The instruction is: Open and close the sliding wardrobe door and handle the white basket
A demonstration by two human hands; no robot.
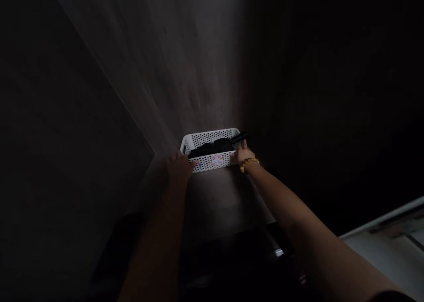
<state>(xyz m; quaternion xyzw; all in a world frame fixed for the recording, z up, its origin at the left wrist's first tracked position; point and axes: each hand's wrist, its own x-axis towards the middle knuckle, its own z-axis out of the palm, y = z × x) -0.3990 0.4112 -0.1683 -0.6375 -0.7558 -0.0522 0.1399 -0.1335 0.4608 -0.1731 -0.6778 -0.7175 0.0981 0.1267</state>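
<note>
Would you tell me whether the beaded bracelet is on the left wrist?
No, the beaded bracelet is on the right wrist.

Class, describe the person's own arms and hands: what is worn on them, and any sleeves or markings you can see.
The left arm and right arm are bare, with no sleeves or gloves showing. A bracelet of round amber-yellow beads circles the right wrist; nothing shows on the left wrist.
</note>
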